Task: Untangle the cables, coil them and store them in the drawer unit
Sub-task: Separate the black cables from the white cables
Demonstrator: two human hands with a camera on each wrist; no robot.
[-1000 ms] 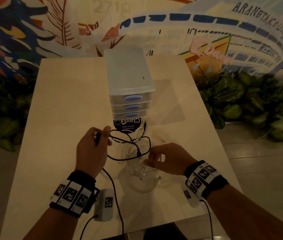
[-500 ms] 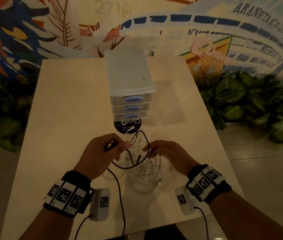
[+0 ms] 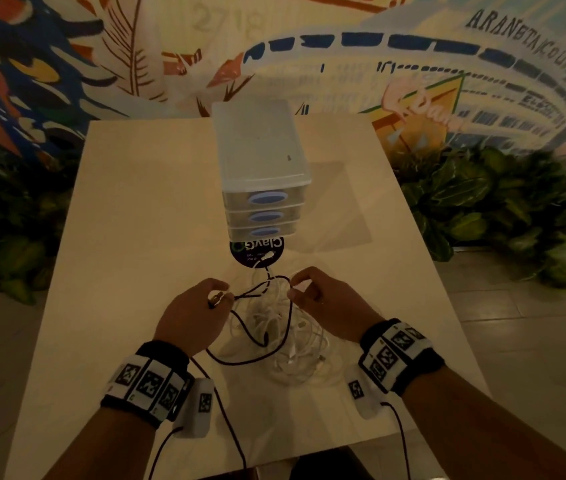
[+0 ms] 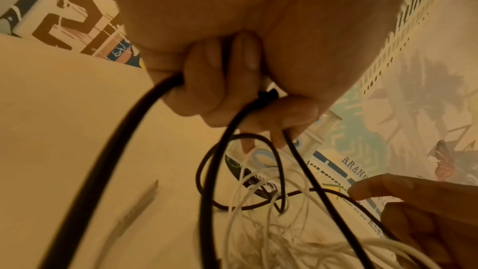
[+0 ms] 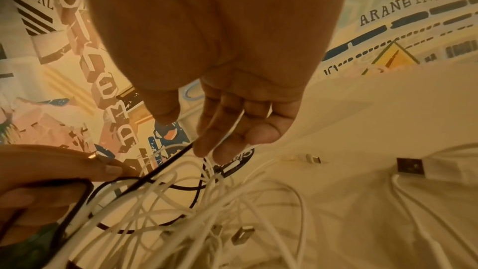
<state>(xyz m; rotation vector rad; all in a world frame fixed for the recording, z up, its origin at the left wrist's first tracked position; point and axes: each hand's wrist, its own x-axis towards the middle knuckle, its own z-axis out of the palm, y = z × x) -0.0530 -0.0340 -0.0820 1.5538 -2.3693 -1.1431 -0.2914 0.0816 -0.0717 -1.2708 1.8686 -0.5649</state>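
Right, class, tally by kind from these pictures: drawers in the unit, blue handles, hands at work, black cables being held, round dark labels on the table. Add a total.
Drawers: 3
Blue handles: 3
Hands: 2, left hand and right hand
Black cable, pinched by the left hand: 1
Round dark label: 1
Total: 10

You are working on a surface [image 3: 143,216] that is looking like smooth, pale, matt laminate or wood. The drawer unit [image 3: 260,157] is showing frosted, translucent plastic with glossier blue plastic handles. The white cables [image 5: 258,201] are looking smooth and rubbery with a faint sheen, their plugs [image 5: 410,166] showing bare metal. The black cable [image 4: 212,201] your left hand [image 3: 188,317] is pinching is looking matt, with a shiny metal tip. The round sticker [image 3: 257,252] is looking like glossy printed paper
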